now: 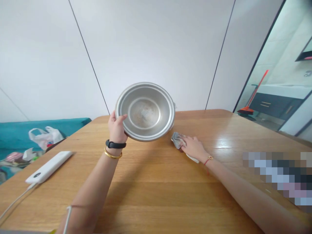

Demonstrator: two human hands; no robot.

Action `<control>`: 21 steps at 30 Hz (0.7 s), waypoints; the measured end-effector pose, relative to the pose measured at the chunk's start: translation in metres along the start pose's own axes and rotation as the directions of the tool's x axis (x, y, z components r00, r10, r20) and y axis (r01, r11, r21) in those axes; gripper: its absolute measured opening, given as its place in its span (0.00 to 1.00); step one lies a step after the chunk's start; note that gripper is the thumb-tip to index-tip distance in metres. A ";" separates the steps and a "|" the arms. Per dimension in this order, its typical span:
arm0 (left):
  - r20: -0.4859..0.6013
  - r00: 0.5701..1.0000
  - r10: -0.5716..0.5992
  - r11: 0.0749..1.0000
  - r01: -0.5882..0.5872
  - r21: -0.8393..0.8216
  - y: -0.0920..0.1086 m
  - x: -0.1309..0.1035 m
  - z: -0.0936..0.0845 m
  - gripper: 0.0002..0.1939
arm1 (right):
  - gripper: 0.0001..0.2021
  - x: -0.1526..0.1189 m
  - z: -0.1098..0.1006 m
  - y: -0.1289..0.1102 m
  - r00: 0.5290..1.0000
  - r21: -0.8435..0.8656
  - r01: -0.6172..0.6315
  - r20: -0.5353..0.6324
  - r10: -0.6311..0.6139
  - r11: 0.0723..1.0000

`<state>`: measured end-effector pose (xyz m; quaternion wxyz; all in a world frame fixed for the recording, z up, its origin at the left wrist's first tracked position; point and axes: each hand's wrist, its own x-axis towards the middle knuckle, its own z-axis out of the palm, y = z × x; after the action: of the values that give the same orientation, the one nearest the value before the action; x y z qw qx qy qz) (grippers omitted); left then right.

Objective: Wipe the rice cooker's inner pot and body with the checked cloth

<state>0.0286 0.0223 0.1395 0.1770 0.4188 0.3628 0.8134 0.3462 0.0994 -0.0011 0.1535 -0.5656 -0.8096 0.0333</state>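
Observation:
My left hand [117, 128] grips the left rim of a round steel bowl [145, 111], lifted above the wooden table [151, 182] and tilted so its inside faces me. The bowl's bottom looks dull and smudged. My right hand [193, 147] lies flat on a grey crumpled cloth [177, 139] on the table, just right of and below the bowl. A black band and a gold bangle sit on my left wrist; a thin red string circles the right one.
A white power bank [48, 166] with a white cable lies near the table's left edge. A teal sofa [14, 136] with a plastic bag [45, 137] and clutter stands at left. White wall panels rise behind. A doorway at right shows a red broom [253, 94].

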 end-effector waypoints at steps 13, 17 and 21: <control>0.060 0.990 0.129 0.987 -0.134 0.087 -0.017 -0.020 0.028 0.19 | 0.30 -0.001 -0.102 -0.095 0.709 -0.049 0.123 -0.694 -0.122 0.991; 0.177 0.976 0.128 0.985 -0.146 0.094 -0.010 -0.045 0.037 0.18 | 0.26 -0.005 -0.082 -0.119 0.802 -0.242 0.199 -0.517 -0.300 0.949; 0.251 0.950 0.183 0.964 -0.224 0.144 0.001 -0.062 0.042 0.19 | 0.28 -0.002 -0.061 -0.125 0.859 -0.155 0.301 -0.386 -0.338 0.941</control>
<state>0.0991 0.0039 0.1223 0.0972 0.5614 0.3623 0.7377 0.2511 0.0457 0.0848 0.2964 -0.4241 -0.8430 -0.1471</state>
